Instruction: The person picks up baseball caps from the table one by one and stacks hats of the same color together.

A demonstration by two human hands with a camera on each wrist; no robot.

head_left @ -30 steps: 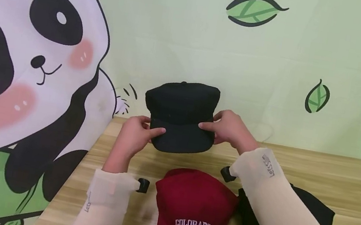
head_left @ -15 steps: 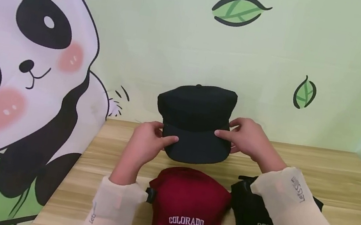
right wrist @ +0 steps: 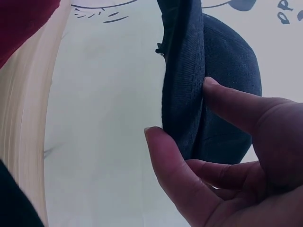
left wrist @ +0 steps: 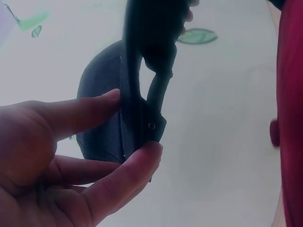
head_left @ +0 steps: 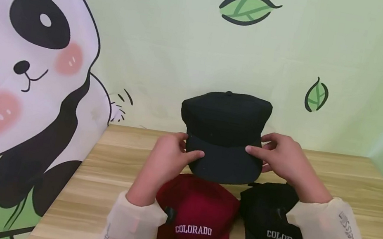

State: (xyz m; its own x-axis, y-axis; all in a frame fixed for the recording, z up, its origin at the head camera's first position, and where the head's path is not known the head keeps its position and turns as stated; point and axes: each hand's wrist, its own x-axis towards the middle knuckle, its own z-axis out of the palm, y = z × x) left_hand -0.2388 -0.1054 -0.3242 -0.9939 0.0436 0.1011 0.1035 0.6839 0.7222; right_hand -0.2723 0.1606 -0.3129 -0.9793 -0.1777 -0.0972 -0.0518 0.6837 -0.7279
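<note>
A plain black cap [head_left: 227, 119] is held up above the back of the table, its brim toward me. My left hand [head_left: 170, 156] pinches the cap's left side, thumb on the brim and fingers behind. On the other side my right hand [head_left: 283, 157] pinches it the same way. The left wrist view shows the cap [left wrist: 130, 94] edge-on between thumb and fingers, with a gap at its back strap. In the right wrist view, thumb and fingers squeeze the cap's edge [right wrist: 182, 90]. Below it lies a red cap [head_left: 200, 204] lettered COLORADO.
A black COLORADO cap [head_left: 266, 215] lies right of the red one, partly under my right sleeve [head_left: 335, 234]. The wooden table [head_left: 125, 155] meets a green backdrop [head_left: 172, 49] printed with a panda [head_left: 45, 67] and leaves.
Both hands have carried the plain black cap to the right and slightly nearer in the head view. The view has turned somewhat; more of the lettering on the black COLORADO cap shows now.
</note>
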